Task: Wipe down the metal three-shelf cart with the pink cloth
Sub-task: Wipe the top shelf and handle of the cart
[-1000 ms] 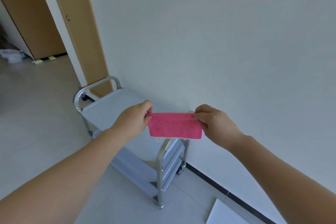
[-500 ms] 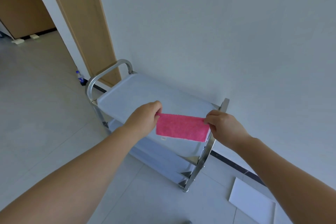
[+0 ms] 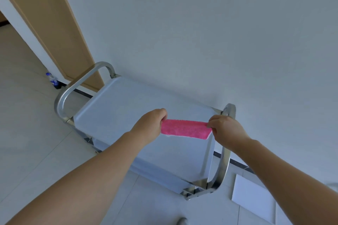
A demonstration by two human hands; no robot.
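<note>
left hand (image 3: 149, 125) pinches one end of the folded pink terry cloth (image 3: 185, 129), right hand (image 3: 225, 129) the other. it's come closer, now hanging right over the shiny steel three-shelf cart (image 3: 128, 111) top, so wiping looks imminent.

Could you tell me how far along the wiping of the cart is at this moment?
Done: nothing visibly wiped. In hand: the left hand and right hand hold the pink cloth stretched between them above the cart's top shelf, apparently not touching it. Left: the top shelf, the lower shelves, mostly hidden beneath it, and the handles.
</note>
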